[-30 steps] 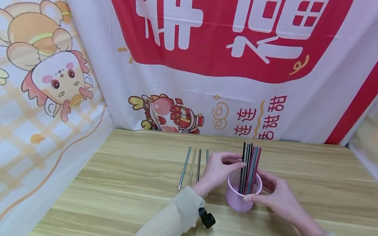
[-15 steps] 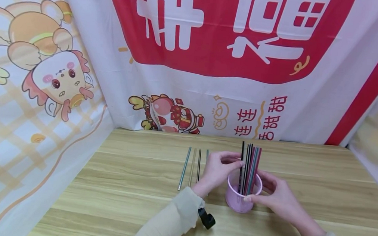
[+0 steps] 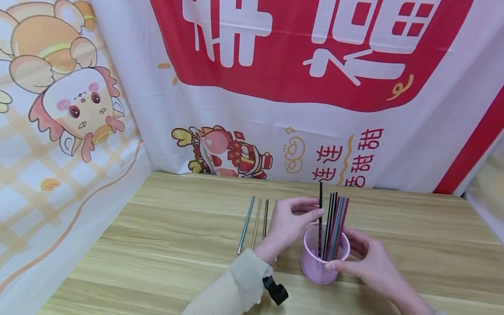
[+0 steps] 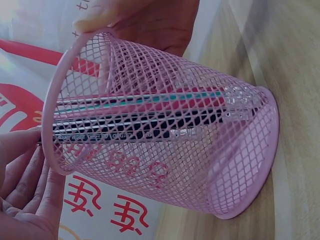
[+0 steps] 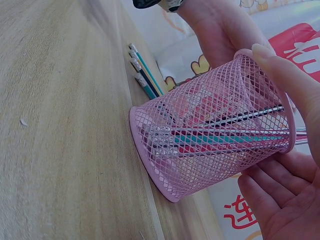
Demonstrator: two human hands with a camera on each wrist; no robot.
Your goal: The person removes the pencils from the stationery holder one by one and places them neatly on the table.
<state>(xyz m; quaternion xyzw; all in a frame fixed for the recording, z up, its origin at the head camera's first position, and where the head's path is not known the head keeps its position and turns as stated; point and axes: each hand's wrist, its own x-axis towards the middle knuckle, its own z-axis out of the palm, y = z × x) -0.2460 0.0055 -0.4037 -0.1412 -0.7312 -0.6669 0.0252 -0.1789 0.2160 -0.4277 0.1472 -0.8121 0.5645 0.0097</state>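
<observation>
**Pink mesh cup pinned from one side, one black pencil singled out on the other**

So, left to right, with the pink mesh cup point(image 3: 317, 274) as the landmark. Well left of it, four loose pencils point(image 3: 265, 221) are laid side by side on the wooden surface point(image 3: 156, 269), roughly parallel and with gaps between them. Probably spaced like that so each one can be told apart. The one nearest the cup is mostly blocked by a hand, so its colour can't be told.

Just left of the cup's rim, the left hand point(image 3: 288, 225) is raised over the surface. A black pencil point(image 3: 321, 196) is pinched between its thumb and fingers, so the gap there is narrow. The pencil's lower end is inside the cup and its top is tipped left, apart from the rest. It's gripped partway up, presumably because that's the part sticking out above the rim.

Inside the cup, right of that pencil, a bundle of pencils point(image 3: 340, 215) is stood nearly upright, black ones on the left, reddish and teal ones on the right. Too bunched to be counted reliably.

At the cup's right side, the rim is held by the right hand point(image 3: 371, 262), thumb on the near edge, fingers curled around the far side. Likely done so a light cup isn't dragged or tipped.
</observation>
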